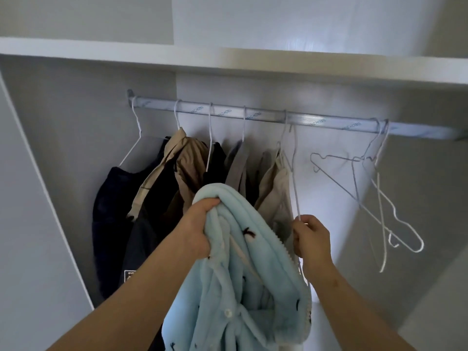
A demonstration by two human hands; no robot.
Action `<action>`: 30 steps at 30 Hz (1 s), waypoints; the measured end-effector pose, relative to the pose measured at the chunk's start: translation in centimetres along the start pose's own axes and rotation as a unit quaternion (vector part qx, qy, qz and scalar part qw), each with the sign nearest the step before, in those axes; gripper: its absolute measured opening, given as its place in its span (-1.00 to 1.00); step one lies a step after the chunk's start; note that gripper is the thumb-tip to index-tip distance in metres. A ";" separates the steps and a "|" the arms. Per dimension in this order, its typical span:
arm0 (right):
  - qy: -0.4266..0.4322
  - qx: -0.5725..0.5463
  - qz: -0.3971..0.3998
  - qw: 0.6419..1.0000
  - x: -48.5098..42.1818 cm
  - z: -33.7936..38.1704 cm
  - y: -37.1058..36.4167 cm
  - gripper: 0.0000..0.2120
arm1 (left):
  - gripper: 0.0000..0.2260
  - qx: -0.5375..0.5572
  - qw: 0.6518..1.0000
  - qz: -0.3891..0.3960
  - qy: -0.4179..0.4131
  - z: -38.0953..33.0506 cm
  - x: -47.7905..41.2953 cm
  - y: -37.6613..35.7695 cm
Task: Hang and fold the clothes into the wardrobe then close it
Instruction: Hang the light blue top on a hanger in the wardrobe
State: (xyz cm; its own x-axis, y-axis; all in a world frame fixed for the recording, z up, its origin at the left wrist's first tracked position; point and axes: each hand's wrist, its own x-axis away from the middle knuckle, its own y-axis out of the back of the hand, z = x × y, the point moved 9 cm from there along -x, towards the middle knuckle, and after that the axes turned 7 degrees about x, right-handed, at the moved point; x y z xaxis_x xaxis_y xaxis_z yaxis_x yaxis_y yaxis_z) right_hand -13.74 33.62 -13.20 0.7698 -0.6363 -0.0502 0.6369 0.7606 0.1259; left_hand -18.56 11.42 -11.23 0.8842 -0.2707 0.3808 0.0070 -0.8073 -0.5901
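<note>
Left hand (200, 229) bunches the collar end of the pale blue fleece top (240, 287), fingers curled deep into it. Right hand (312, 239) pinches the lower wire of a white hanger (293, 173) hooked near the middle of the rail (316, 121). The top dangles below the rail's middle, long axis vertical, collar up, hem out of view. The risk, I'd say, is a sideways tug that slips the hook off (thin wire, slick bar) or snags the beige garment (276, 196) just beside it.
</note>
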 end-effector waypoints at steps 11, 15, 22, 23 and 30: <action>0.008 0.026 -0.043 0.999 14.0 -3.6 -0.5 -0.59 | -0.84 -0.048 0.998 0.011 0.030 1.1 5.8 8.5; 0.049 0.029 -0.096 0.994 17.9 -3.1 1.2 -0.65 | -0.88 -0.052 0.997 0.016 0.048 2.2 7.8 9.6; -0.022 -0.036 -0.094 0.995 18.6 -3.4 1.9 -0.85 | -0.61 -0.017 0.998 0.015 0.052 2.3 9.4 9.8; -0.015 -0.047 -0.098 0.994 18.8 -3.3 2.2 -0.78 | -0.61 -0.015 0.998 0.007 0.057 2.2 9.5 10.3; 0.030 -0.118 -0.081 0.989 18.7 -1.2 3.3 -0.49 | -0.50 -0.060 0.996 -0.063 0.033 1.1 9.2 13.3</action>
State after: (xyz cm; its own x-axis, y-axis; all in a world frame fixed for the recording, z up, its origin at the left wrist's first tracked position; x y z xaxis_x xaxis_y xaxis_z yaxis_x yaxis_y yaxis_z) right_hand 2.79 24.36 -14.91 0.6536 -0.7487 -0.1104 0.7384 0.6629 -0.1239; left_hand -9.83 -1.25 -16.37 0.8467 -0.1952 0.4950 0.0557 -0.8926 -0.4473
